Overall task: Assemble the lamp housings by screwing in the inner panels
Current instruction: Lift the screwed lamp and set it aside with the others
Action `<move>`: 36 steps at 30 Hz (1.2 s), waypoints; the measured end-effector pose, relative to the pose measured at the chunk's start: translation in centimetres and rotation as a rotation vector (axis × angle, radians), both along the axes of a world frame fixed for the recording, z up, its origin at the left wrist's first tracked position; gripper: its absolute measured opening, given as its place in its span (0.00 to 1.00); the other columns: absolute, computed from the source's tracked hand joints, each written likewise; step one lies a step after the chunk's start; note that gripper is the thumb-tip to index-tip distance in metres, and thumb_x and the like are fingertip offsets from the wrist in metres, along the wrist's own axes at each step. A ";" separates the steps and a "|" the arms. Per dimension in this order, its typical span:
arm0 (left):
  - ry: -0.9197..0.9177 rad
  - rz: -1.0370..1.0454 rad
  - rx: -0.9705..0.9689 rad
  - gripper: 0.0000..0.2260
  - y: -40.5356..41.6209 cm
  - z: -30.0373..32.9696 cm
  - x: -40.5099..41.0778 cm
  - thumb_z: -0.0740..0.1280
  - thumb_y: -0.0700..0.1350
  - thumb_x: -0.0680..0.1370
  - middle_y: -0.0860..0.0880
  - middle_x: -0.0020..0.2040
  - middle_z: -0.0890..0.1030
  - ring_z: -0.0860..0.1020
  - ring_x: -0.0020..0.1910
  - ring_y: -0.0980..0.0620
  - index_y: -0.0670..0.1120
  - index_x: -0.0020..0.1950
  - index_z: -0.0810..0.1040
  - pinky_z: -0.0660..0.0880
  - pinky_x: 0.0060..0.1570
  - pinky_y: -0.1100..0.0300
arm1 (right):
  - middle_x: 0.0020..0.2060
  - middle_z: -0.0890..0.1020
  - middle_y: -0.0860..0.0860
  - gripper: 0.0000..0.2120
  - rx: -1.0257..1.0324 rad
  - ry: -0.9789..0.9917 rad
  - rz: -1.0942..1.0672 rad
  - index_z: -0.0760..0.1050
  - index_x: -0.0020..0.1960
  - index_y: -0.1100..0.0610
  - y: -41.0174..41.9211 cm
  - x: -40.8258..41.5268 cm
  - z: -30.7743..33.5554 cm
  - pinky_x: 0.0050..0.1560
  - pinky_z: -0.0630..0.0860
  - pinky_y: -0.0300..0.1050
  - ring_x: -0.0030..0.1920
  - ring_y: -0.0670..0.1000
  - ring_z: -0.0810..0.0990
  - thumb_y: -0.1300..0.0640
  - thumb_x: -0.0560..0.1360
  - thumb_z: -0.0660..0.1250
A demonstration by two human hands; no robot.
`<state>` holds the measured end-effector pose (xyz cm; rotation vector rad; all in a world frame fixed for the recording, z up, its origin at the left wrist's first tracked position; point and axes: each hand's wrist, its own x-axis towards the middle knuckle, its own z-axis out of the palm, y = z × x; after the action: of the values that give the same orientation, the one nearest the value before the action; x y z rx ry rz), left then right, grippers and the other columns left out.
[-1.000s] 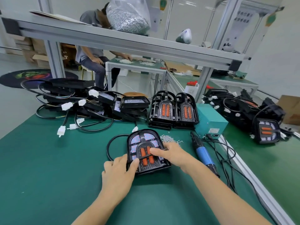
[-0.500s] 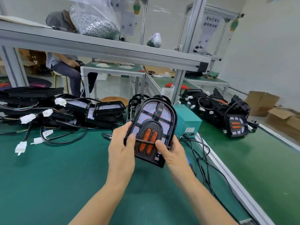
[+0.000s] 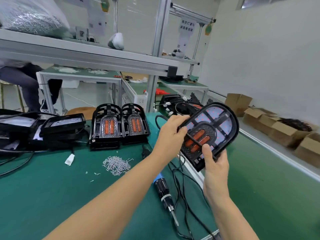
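Both hands hold a black lamp housing (image 3: pixel 218 125) with an orange-lensed inner panel up in the air, to the right, above the table's edge. My left hand (image 3: pixel 170 130) grips its left side. My right hand (image 3: pixel 213 163) holds its lower edge, thumb on the panel. Two more inner panels (image 3: pixel 119 125) stand upright side by side at the back of the green table (image 3: pixel 52 187). A pile of small silver screws (image 3: pixel 116 164) lies on the mat. A blue and black electric screwdriver (image 3: pixel 163 189) lies by my arms with its cable.
Black housings with cables and white connectors (image 3: pixel 39 129) are stacked at the left. More lamp units (image 3: pixel 180 103) lie on the neighbouring green table. An aluminium shelf frame (image 3: pixel 86 56) runs overhead. Cardboard boxes (image 3: pixel 280 129) line the floor at right. A seated person (image 3: pixel 22 80) is at back left.
Both hands lifted the lamp housing off the mat and carried it up and to the right. My view swung right with it, so the screw pile and screwdriver show in full.
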<state>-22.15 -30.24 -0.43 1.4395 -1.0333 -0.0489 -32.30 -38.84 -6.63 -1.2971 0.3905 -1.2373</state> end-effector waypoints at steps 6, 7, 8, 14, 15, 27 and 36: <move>0.024 -0.167 0.226 0.16 -7.1 -1.7 -1.2 0.58 0.38 0.82 0.49 0.65 0.72 0.71 0.64 0.52 0.44 0.70 0.71 0.67 0.61 0.62 | 0.60 0.81 0.47 0.30 0.140 0.073 -0.157 0.70 0.68 0.53 -4.8 -2.7 -2.6 0.67 0.72 0.51 0.61 0.47 0.79 0.46 0.69 0.72; 0.027 -0.182 0.261 0.17 -7.8 -2.2 -1.5 0.58 0.39 0.82 0.49 0.66 0.72 0.70 0.64 0.52 0.44 0.70 0.70 0.66 0.60 0.63 | 0.62 0.80 0.49 0.31 0.174 0.083 -0.167 0.69 0.70 0.55 -5.4 -3.0 -3.2 0.69 0.70 0.53 0.64 0.49 0.77 0.47 0.70 0.72; 0.023 -0.191 0.296 0.17 -8.5 -2.7 -1.7 0.57 0.39 0.82 0.49 0.66 0.71 0.70 0.65 0.52 0.44 0.71 0.69 0.65 0.60 0.64 | 0.64 0.78 0.51 0.33 0.214 0.091 -0.176 0.67 0.72 0.57 -5.8 -3.3 -3.8 0.70 0.68 0.55 0.65 0.50 0.76 0.48 0.71 0.72; -0.084 -0.251 0.457 0.20 -12.8 -4.4 -3.1 0.55 0.40 0.83 0.46 0.73 0.65 0.65 0.70 0.48 0.44 0.75 0.63 0.62 0.69 0.55 | 0.54 0.83 0.47 0.15 0.328 0.150 -0.298 0.74 0.61 0.53 -8.7 -4.6 -5.6 0.65 0.74 0.52 0.54 0.47 0.81 0.54 0.76 0.70; -0.127 -0.258 0.496 0.20 -13.4 -4.6 -3.4 0.55 0.41 0.83 0.47 0.74 0.63 0.64 0.71 0.47 0.45 0.76 0.62 0.62 0.70 0.52 | 0.54 0.83 0.48 0.13 0.351 0.156 -0.322 0.74 0.60 0.53 -9.2 -4.8 -5.7 0.64 0.74 0.53 0.54 0.49 0.81 0.54 0.76 0.70; -0.322 -0.211 0.609 0.21 -13.9 -8.6 -4.0 0.56 0.41 0.82 0.52 0.78 0.56 0.54 0.76 0.51 0.50 0.75 0.62 0.52 0.73 0.51 | 0.50 0.78 0.60 0.14 0.719 0.197 -0.396 0.70 0.54 0.64 -14.9 -5.5 -4.6 0.47 0.78 0.53 0.48 0.58 0.78 0.54 0.78 0.69; -0.474 -0.211 0.978 0.16 -11.6 -11.6 -1.8 0.54 0.43 0.81 0.47 0.66 0.72 0.68 0.66 0.45 0.43 0.68 0.69 0.64 0.65 0.50 | 0.45 0.76 0.56 0.12 0.787 0.317 -0.226 0.70 0.49 0.63 -20.5 -4.2 -3.5 0.45 0.79 0.51 0.42 0.55 0.77 0.55 0.78 0.69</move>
<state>-23.99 -41.87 -12.03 2.2754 -1.6726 -0.4311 -36.53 -59.32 -10.10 -0.7640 1.1495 -0.8997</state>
